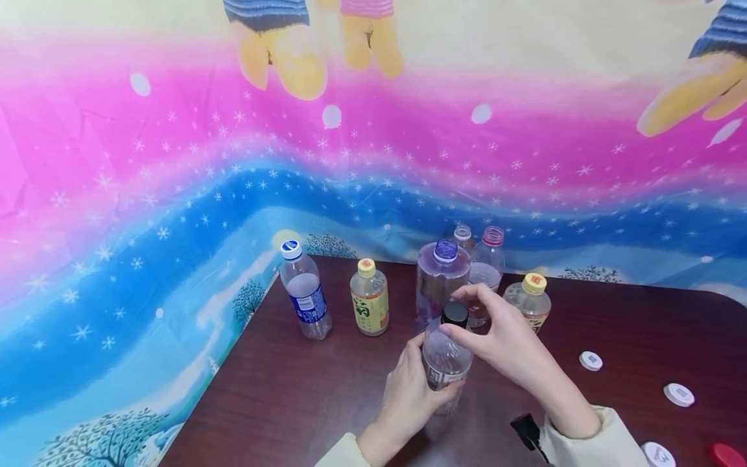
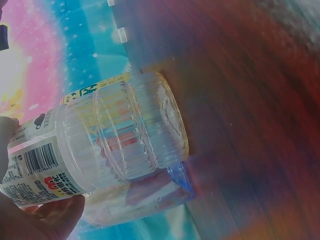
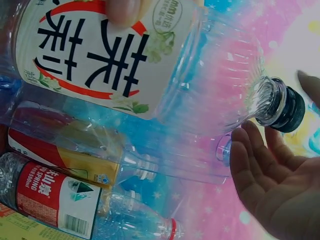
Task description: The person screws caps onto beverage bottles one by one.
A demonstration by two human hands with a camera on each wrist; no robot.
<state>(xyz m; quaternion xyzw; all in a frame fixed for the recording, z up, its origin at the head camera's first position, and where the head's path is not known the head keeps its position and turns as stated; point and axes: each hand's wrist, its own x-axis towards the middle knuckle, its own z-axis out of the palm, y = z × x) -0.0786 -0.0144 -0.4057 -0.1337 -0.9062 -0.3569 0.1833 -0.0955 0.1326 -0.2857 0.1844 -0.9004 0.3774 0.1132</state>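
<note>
A clear plastic bottle [image 1: 446, 353] with a black cap [image 1: 454, 314] stands slightly tilted over the dark table. My left hand [image 1: 405, 389] grips it round the labelled middle, thumb on the near side. The label [image 3: 92, 55] carries large dark characters, a red ring and white flowers. Around the cap hovers my right hand [image 1: 513, 337], thumb and fingers spread on either side. In the right wrist view, the fingertips [image 3: 240, 142] are close beside the bottle neck and the thumb is apart from the cap. The cap sits on the neck.
Behind stand a large purple-tinted bottle [image 1: 428, 285], a bottle with a pink neck ring [image 1: 489, 256] and a yellow-capped bottle [image 1: 519, 299]. Leftward are another yellow-capped bottle [image 1: 370, 305] and a blue-labelled bottle [image 1: 308, 301]. White caps [image 1: 591, 360] and a red cap [image 1: 726, 455] lie right.
</note>
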